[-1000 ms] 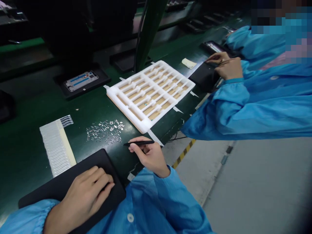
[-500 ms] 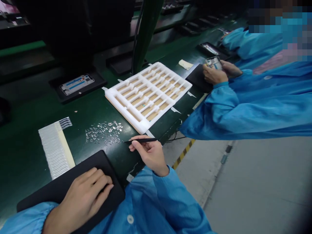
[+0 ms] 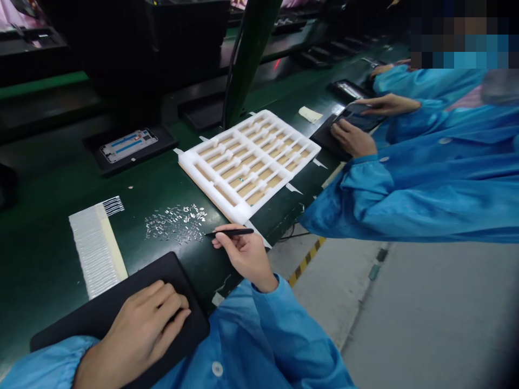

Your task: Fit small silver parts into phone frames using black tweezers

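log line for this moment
left hand: on black pad | right hand: black pointed tool | tip: beside scattered metal pieces

A long green-topped assembly bench [image 3: 52, 254] runs beside a grey floor [image 3: 425, 313] edged with yellow-and-black tape [image 3: 306, 261], dark machines [image 3: 121, 43] looming beyond.

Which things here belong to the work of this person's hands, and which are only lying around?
Seems part of the work: right hand, black tweezers, small metal parts, left hand, black pad.

Seems just nearby: white foam tray, white strip sheet, phone frame.
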